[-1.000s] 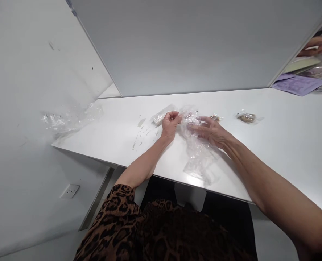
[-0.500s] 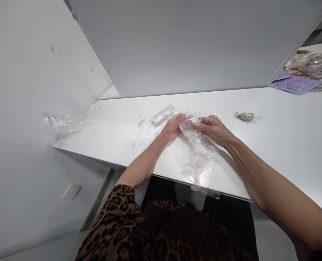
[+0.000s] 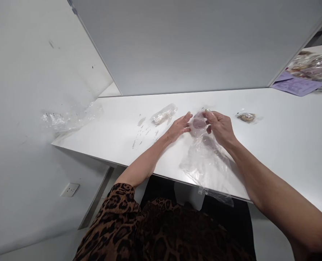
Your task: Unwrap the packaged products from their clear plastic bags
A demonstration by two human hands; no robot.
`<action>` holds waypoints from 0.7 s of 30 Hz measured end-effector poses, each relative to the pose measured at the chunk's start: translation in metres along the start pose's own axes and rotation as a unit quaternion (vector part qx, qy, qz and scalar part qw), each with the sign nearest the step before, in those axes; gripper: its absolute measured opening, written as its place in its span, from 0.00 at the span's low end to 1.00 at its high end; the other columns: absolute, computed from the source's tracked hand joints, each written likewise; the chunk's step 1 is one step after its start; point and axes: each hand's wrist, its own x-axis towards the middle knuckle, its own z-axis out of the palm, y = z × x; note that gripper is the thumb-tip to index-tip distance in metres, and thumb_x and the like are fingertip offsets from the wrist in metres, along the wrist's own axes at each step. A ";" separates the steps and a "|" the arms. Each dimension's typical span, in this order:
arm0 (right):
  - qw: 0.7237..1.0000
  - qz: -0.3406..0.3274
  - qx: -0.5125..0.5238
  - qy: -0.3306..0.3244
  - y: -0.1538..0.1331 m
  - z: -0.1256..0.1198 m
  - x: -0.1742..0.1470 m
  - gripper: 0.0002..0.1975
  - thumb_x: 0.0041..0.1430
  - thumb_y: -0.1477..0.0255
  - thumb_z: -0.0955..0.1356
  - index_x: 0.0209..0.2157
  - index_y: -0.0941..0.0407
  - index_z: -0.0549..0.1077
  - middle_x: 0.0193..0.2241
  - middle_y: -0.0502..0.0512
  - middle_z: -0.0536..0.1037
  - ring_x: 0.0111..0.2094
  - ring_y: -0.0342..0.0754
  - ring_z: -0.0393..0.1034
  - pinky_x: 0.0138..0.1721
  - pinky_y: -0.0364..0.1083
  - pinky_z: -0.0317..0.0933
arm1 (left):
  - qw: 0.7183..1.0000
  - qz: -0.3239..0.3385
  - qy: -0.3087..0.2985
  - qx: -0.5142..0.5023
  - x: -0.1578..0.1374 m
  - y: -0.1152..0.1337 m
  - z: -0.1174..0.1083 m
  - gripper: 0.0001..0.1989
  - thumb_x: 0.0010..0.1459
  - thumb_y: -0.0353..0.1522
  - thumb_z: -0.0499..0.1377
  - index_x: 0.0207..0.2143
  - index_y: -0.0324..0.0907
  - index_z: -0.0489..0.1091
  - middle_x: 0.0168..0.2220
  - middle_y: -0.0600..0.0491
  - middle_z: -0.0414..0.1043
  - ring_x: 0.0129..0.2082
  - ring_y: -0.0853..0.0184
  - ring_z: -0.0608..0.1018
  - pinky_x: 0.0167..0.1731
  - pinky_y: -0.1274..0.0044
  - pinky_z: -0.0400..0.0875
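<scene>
Over by the front edge of a white table, the person is working a length of clear plastic film between two bare hands. The right hand appears to be pinching the film's upper end between thumb and fingers. The left hand is holding its thumb apart from its fingers, and those fingertips are meeting the film's side edge without, it seems, gripping it. A pinkish round patch is showing at the gathered end; whether it is a separate piece or layered plastic, I am not managing to tell.

Handling film this thin is calling, I am thinking, for light fingertips: the right hand steadying one layer while the left is teasing at its edge, with no hard tugging that might be tearing it. The loose end is deserving an eye too, since it is drooping past the table's edge and could be dragging the rest down.

As for where it is lying, the film's upper end is sitting right between the hands, touching both, and its loose part is spreading below them toward the person's lap. Beyond the left hand, a wrapped roll is lying apart from the film; out past the right hand, a small packet with brownish contents is resting.
</scene>
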 end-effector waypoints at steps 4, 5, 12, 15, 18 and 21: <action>0.996 -0.065 -0.049 -0.043 -0.005 0.005 -0.009 0.25 0.55 0.41 0.73 0.30 0.50 0.80 0.32 0.54 0.77 0.35 0.50 0.71 0.32 0.47 0.65 | 0.993 0.008 -0.032 0.118 -0.007 0.006 0.002 0.25 0.61 0.52 0.63 0.50 0.43 0.78 0.48 0.43 0.78 0.46 0.58 0.76 0.39 0.71 0.69; 0.995 -0.071 -0.052 -0.052 -0.005 0.005 -0.011 0.25 0.56 0.41 0.73 0.31 0.49 0.80 0.34 0.54 0.78 0.38 0.51 0.72 0.35 0.48 0.67 | 0.991 0.007 -0.031 0.131 -0.008 0.008 0.002 0.22 0.61 0.49 0.64 0.48 0.43 0.79 0.46 0.44 0.78 0.45 0.60 0.75 0.38 0.72 0.69; 0.992 -0.085 -0.074 -0.064 -0.007 0.003 -0.009 0.25 0.59 0.41 0.70 0.36 0.49 0.83 0.40 0.56 0.81 0.40 0.52 0.74 0.37 0.49 0.70 | 0.999 -0.051 -0.006 -0.001 -0.006 0.006 0.002 0.22 0.51 0.26 0.63 0.50 0.41 0.76 0.39 0.47 0.80 0.37 0.65 0.79 0.47 0.65 0.73; 0.998 -0.064 -0.019 -0.022 -0.011 -0.002 -0.004 0.23 0.61 0.44 0.71 0.39 0.49 0.82 0.44 0.56 0.81 0.39 0.50 0.75 0.32 0.47 0.70 | 0.994 -0.088 0.035 -0.058 -0.002 0.003 -0.001 0.24 0.49 0.21 0.62 0.50 0.42 0.74 0.42 0.46 0.81 0.37 0.64 0.81 0.44 0.66 0.74; 0.996 -0.024 0.081 0.013 -0.016 -0.009 0.003 0.22 0.59 0.46 0.73 0.39 0.50 0.81 0.43 0.55 0.82 0.35 0.47 0.76 0.30 0.45 0.70 | 0.982 -0.125 0.061 -0.127 0.002 0.000 -0.006 0.25 0.50 0.20 0.62 0.51 0.41 0.72 0.41 0.47 0.81 0.34 0.65 0.81 0.43 0.68 0.76; 0.991 -0.004 0.136 0.015 -0.020 -0.018 0.007 0.21 0.59 0.47 0.74 0.38 0.50 0.80 0.43 0.55 0.82 0.36 0.48 0.77 0.29 0.46 0.72 | 0.977 -0.133 0.069 -0.152 0.005 -0.001 -0.007 0.20 0.57 0.30 0.64 0.53 0.39 0.71 0.42 0.44 0.80 0.33 0.64 0.81 0.41 0.68 0.76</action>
